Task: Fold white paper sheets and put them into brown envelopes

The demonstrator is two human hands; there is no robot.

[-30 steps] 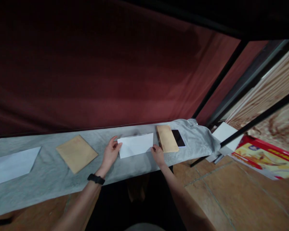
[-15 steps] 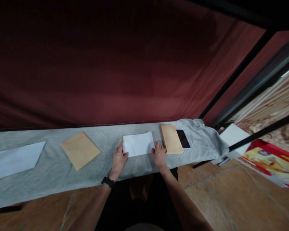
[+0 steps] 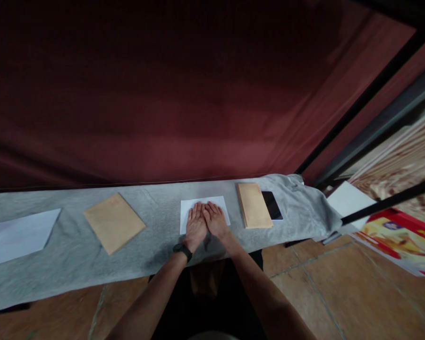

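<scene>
Flat on the cloth-covered table lies a white sheet of paper (image 3: 185,208), which looks folded. My left hand (image 3: 196,225) presses on its middle with the fingers stretched forward; a dark watch sits on that wrist. Right beside it, my right hand (image 3: 216,221) also lies flat on the paper, fingers extended. The two hands touch or nearly touch, and they hide the paper's middle and part of its near edge. Brown envelopes (image 3: 255,205) in a small stack rest to the right of the paper. On the left is another brown envelope (image 3: 114,223), turned at an angle.
A grey cloth (image 3: 159,203) covers the narrow table. White paper (image 3: 19,236) lies at the far left. A dark-screened phone or tablet (image 3: 272,206) is partly under the stack. Behind hangs a red curtain (image 3: 184,141); at right stand a black pole (image 3: 357,104) and a printed box (image 3: 400,241).
Both hands have left the paper's side edges and come together onto its middle, with the fingers now flat. The view has shifted slightly.
</scene>
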